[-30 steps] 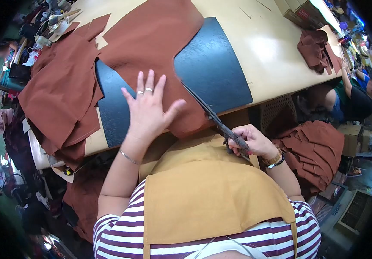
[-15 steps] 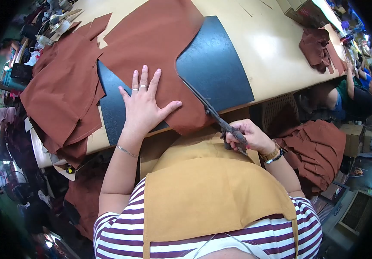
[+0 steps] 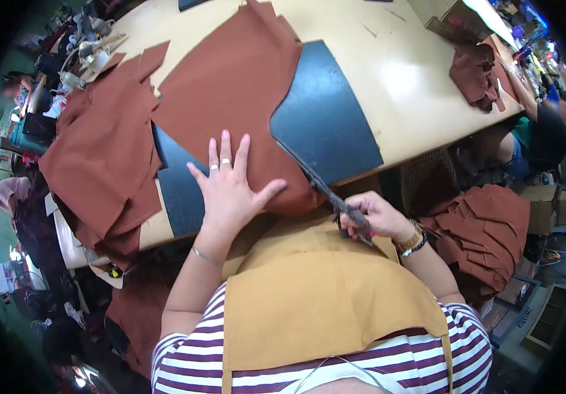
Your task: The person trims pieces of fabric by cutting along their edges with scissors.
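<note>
My left hand [image 3: 231,187] lies flat with spread fingers on a reddish-brown fabric piece [image 3: 230,85], close to the table's front edge. In my right hand [image 3: 381,215] is a pair of dark scissors [image 3: 320,186], gripped by the handles. Their blades point up and left along the fabric's curved right edge; whether they are parted I cannot tell. Beneath the fabric is a dark board [image 3: 329,111], showing on both sides of it. The fabric's near end hangs slightly over the table edge, by my apron [image 3: 329,295].
More brown fabric pieces [image 3: 99,157] are heaped at the table's left. A crumpled brown bundle [image 3: 474,75] and a cardboard box [image 3: 457,23] sit at the right. Below the table's right side is a large fabric pile [image 3: 483,226]. Another person [image 3: 542,134] sits at far right.
The whole view has shifted, so the table appears lower. My left hand has come somewhat nearer my body. The scissors remain at the fabric's right edge, in my right hand.
</note>
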`<state>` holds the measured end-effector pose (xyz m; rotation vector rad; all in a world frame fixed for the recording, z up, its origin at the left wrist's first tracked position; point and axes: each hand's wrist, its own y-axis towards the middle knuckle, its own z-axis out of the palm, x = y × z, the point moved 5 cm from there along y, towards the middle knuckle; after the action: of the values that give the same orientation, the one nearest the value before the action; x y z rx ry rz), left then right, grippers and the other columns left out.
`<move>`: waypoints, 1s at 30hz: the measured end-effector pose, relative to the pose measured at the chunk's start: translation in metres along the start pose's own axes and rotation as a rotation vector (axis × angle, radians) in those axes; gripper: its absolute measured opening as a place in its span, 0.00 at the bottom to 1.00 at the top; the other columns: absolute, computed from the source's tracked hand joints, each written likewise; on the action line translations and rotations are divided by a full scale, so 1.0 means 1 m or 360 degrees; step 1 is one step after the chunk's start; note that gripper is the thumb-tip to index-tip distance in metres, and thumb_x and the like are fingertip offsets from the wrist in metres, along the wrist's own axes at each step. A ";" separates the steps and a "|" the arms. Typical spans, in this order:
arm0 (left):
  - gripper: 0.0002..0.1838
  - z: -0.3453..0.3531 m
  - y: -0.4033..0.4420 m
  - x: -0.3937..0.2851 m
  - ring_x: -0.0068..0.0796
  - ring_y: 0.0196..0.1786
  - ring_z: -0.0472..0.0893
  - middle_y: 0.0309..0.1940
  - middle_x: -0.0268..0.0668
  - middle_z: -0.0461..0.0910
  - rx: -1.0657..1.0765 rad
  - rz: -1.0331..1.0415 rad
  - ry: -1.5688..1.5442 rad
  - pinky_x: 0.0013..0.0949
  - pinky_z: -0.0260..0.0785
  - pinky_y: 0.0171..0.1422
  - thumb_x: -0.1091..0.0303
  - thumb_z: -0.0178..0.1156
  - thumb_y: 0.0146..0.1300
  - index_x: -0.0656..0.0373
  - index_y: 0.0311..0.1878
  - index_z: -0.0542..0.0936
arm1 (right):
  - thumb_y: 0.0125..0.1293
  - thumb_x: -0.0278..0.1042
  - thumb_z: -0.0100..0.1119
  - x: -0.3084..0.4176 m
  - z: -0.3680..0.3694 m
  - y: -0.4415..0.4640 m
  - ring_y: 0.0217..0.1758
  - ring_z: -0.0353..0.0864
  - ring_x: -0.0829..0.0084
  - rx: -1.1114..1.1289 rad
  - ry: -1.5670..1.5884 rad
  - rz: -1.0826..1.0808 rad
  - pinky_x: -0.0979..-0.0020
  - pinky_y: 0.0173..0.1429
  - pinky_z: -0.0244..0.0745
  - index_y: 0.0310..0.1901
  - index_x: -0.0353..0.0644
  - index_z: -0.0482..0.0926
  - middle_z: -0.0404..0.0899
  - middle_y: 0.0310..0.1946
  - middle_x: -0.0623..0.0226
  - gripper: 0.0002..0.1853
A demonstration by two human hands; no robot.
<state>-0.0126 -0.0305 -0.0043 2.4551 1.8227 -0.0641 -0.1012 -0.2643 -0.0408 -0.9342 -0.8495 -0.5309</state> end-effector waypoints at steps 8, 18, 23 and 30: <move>0.44 -0.010 0.045 0.031 0.51 0.76 0.47 0.73 0.48 0.51 -0.0074 0.0225 -0.0196 0.66 0.38 0.73 0.32 0.56 0.55 0.48 0.70 0.63 | 0.66 0.39 0.61 -0.006 -0.002 -0.002 0.25 0.76 0.86 -0.0018 -0.0073 -0.0004 0.81 0.27 0.72 0.34 0.39 0.79 0.78 0.25 0.73 0.11; 0.37 -0.050 0.017 0.035 0.41 0.51 0.78 0.47 0.46 0.79 0.0287 -0.0055 0.0145 0.57 0.56 0.65 0.35 0.57 0.55 0.58 0.55 0.76 | 0.65 0.40 0.61 0.011 -0.006 -0.007 0.18 0.71 0.86 0.0050 -0.0242 0.0042 0.81 0.23 0.65 0.30 0.39 0.78 0.75 0.19 0.73 0.13; 0.27 -0.054 0.106 0.027 0.39 0.50 0.79 0.45 0.40 0.80 -0.0315 0.0380 0.0029 0.43 0.64 0.57 0.44 0.57 0.60 0.56 0.54 0.77 | 0.65 0.42 0.62 0.012 -0.013 -0.009 0.17 0.70 0.87 0.0100 -0.0305 0.0059 0.82 0.21 0.62 0.29 0.39 0.77 0.74 0.17 0.75 0.14; 0.31 -0.036 0.271 -0.048 0.36 0.50 0.80 0.42 0.39 0.82 -0.0051 0.0167 0.0443 0.41 0.65 0.54 0.36 0.51 0.61 0.56 0.47 0.83 | 0.66 0.41 0.62 0.017 -0.010 -0.011 0.20 0.68 0.89 0.0158 -0.0274 0.0067 0.82 0.25 0.63 0.33 0.40 0.80 0.72 0.18 0.78 0.12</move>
<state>0.2321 -0.1509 0.0467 2.6429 1.7684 0.3263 -0.0958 -0.2789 -0.0251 -0.9132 -1.0000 -0.3721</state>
